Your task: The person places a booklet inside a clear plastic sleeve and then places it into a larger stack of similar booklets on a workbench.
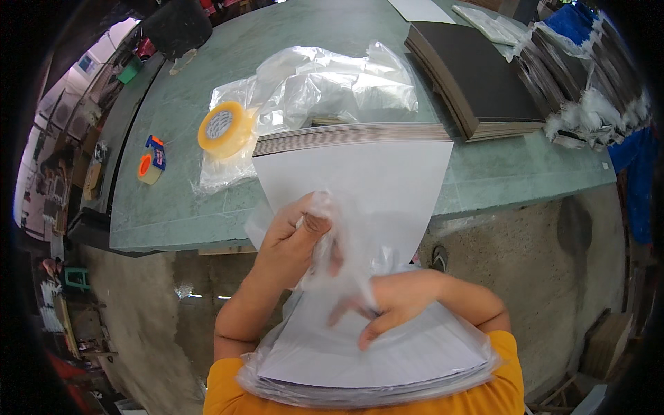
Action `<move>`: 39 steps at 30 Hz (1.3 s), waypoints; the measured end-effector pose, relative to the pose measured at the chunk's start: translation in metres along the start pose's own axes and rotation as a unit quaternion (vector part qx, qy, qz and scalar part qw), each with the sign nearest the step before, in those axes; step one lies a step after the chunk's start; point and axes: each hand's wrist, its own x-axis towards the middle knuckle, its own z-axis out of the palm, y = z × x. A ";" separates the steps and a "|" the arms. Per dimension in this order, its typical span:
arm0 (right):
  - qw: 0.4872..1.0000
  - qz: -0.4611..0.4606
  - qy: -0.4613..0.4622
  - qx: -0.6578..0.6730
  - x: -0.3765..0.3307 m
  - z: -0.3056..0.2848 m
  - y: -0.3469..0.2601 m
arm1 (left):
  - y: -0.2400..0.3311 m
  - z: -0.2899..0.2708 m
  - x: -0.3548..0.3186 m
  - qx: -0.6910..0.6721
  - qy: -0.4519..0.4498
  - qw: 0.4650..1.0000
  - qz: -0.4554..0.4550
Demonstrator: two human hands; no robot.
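Observation:
A thick stack of white-topped boards (pixel 408 180) reaches from the table edge back toward my body. Clear plastic film (pixel 353 242) lies over its middle, and the near end of the stack sits inside a clear plastic bag (pixel 304 391) against my torso. My left hand (pixel 301 232) is closed round a bunched piece of this film, thumb on top. My right hand (pixel 394 301) hovers just over the near part of the stack, thumb and fingers apart, slightly blurred. Film lies beside its fingers, and no grip on it shows.
A large clear tape roll (pixel 223 129) lies on crumpled plastic (pixel 332 79) on the green table (pixel 176 214). Left of it is a small tape dispenser (pixel 151 162). Dark boards (pixel 477 76) and plastic-wrapped bundles (pixel 574 69) stand at the right. A green stool (pixel 76 277) is far left.

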 end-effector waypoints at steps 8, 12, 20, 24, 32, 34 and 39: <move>0.978 0.070 -0.099 0.170 -0.031 -0.031 -0.008 | -0.014 -0.065 -0.006 0.100 -0.270 0.954 0.088; 0.902 0.273 -0.155 -0.295 -0.045 -0.013 0.001 | 0.018 -0.037 -0.022 0.113 -0.402 0.906 -0.068; 0.827 0.260 0.254 -0.428 -0.058 -0.024 -0.032 | -0.059 -0.072 -0.029 0.749 -0.330 0.561 -0.122; 0.653 0.063 0.626 -0.422 -0.075 -0.061 -0.026 | -0.010 -0.076 -0.033 0.401 -0.012 0.916 -0.006; 0.571 0.104 0.522 -0.624 -0.036 -0.054 -0.021 | 0.019 -0.093 0.010 0.659 0.302 0.624 0.291; 0.553 0.142 0.511 -0.643 -0.042 -0.055 -0.022 | 0.021 -0.073 0.005 0.741 0.249 0.584 0.220; 0.737 0.001 0.530 -0.419 -0.079 -0.038 -0.038 | 0.020 -0.096 -0.017 0.636 0.169 0.691 0.301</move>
